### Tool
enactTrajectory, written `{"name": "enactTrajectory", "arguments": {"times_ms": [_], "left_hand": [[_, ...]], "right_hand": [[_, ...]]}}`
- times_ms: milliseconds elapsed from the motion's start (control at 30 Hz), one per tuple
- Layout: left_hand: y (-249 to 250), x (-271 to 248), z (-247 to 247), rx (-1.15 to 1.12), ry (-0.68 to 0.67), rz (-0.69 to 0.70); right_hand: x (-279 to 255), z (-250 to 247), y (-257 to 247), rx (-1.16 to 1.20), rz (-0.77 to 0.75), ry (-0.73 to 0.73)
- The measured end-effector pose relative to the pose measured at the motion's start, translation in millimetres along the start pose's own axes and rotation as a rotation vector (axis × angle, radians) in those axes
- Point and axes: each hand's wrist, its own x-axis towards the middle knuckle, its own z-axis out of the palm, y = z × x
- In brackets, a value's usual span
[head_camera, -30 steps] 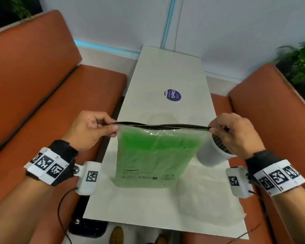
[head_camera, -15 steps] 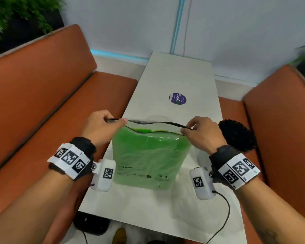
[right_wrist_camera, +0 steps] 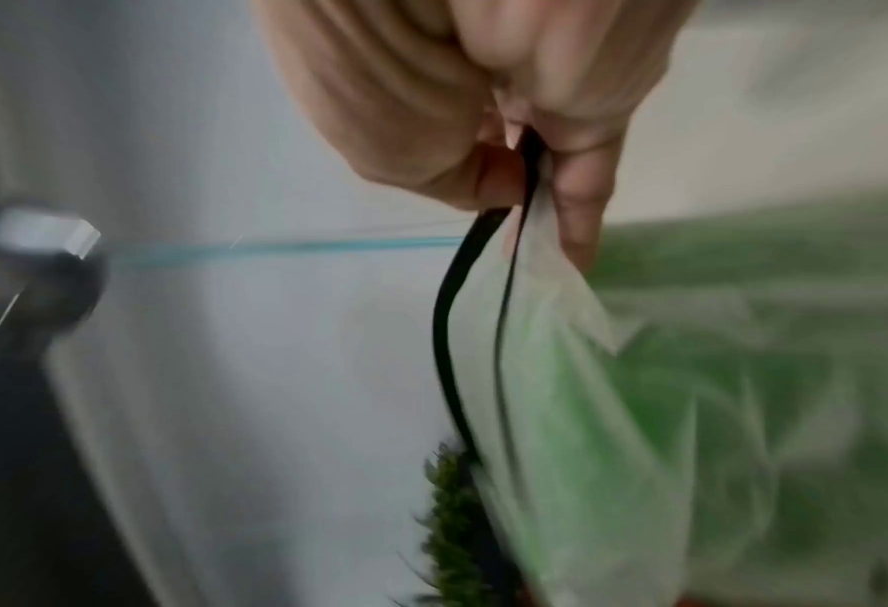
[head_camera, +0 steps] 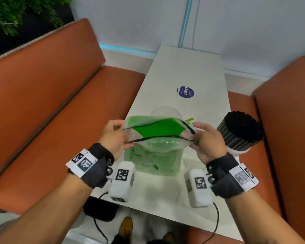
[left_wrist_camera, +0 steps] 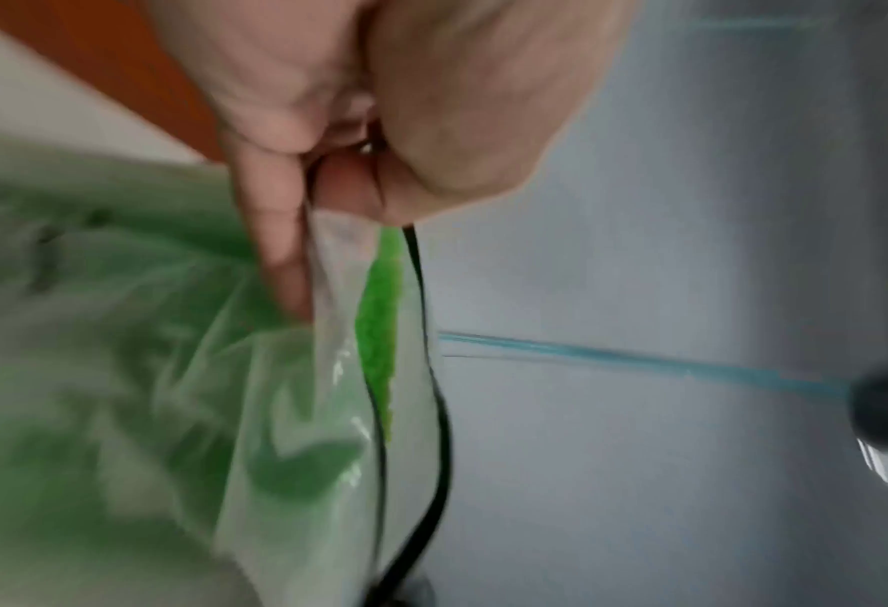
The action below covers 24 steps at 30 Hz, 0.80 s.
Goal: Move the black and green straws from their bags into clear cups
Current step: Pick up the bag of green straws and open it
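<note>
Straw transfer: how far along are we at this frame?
Done: the bundle of black straws already stands in a clear plastic cup at the table's right edge. In hand: left hand and right hand each pinch the black zip rim of the clear plastic bag of green straws, mouth pulled open. Left: green straws still bagged; an empty clear cup waits behind the bag.

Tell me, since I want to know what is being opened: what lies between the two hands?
In the head view, the clear plastic bag of green straws, its black zip mouth pulled open, spans from left hand to right hand.
</note>
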Motion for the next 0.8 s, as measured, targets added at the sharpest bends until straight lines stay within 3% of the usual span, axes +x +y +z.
{"name": "enactTrajectory", "arguments": {"times_ms": [100, 167, 267, 433, 500, 700, 800], "left_hand": [[-24.6, -0.7, -2.7, -0.267, 0.008, -0.142], [-38.8, -2.4, 1.0, -0.376, 0.013, -0.158], [-55.9, -5.6, 11.3, -0.384, -0.013, -0.037], [-64.3, 0.1, 11.9, 0.075, -0.031, 0.193], [-58.1, 1.7, 13.0, 0.183, 0.009, 0.164], [-39.1, 17.6, 25.4, 0.224, 0.052, 0.000], [-37.0, 27.5, 24.2, 0.254, 0.027, -0.080]], "right_hand": [[3.9, -4.8, 19.7, 0.482, 0.208, 0.037], [6.2, -4.3, 31.2, 0.545, 0.261, 0.079], [4.6, 7.3, 44.1, 0.493, 0.305, 0.117], [7.4, 20.5, 51.9, 0.356, 0.184, 0.066], [7.9, 23.0, 49.8, 0.241, 0.177, -0.018], [14.0, 32.9, 37.0, -0.191, 0.153, 0.054], [19.8, 33.8, 32.9, -0.272, 0.173, 0.034]]}}
